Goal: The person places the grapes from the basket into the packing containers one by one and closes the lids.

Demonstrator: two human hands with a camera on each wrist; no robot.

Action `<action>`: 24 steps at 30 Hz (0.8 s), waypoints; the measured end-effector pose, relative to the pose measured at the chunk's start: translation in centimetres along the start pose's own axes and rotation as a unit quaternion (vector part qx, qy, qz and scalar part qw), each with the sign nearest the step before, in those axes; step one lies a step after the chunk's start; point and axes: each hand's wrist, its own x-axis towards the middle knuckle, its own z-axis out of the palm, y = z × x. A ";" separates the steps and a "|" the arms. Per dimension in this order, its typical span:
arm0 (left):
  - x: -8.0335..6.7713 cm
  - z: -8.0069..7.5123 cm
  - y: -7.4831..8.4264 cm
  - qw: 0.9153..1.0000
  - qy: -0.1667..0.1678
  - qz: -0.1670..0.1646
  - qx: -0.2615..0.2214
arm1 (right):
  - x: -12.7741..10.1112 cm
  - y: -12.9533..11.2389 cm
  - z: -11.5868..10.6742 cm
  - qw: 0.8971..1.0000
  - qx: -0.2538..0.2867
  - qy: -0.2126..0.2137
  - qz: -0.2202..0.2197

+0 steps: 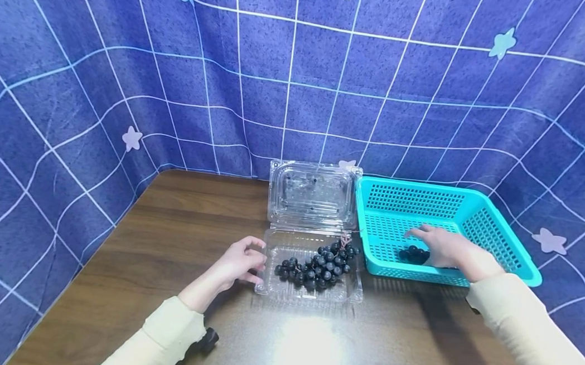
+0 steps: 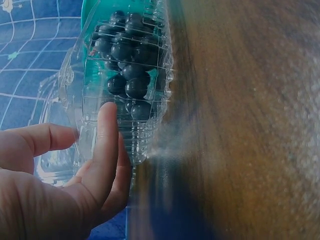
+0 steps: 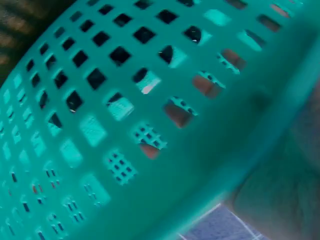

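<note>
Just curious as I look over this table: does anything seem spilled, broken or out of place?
Nothing stands out. The clear clamshell box lies open with its grapes inside, a few more grapes sit in the teal basket under the right hand, and nothing has spilled.

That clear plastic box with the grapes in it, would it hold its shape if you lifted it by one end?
Probably not well. The clear clamshell box looks thin and ribbed, so it would likely flex. The grape bunch loads one half while the open lid hangs behind, so it may tip. The left hand touches its edge.

Clear glossy plastic clamshell, perforated basket
</note>
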 end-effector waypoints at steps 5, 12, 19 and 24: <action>0.1 0.0 -0.1 1.000 -0.002 0.001 -0.002 | 0.0 0.6 0.6 1.000 0.012 -0.025 0.000; 0.0 0.0 -0.1 1.000 -0.001 0.001 -0.002 | 0.5 1.4 1.9 0.999 0.020 -0.031 0.000; 0.2 -0.1 -0.3 1.000 -0.006 0.003 -0.002 | 0.8 2.2 3.3 0.999 0.038 -0.026 -0.018; 0.1 -0.2 -0.3 1.000 -0.006 0.005 -0.002 | 1.1 2.2 3.5 0.999 0.030 -0.021 -0.027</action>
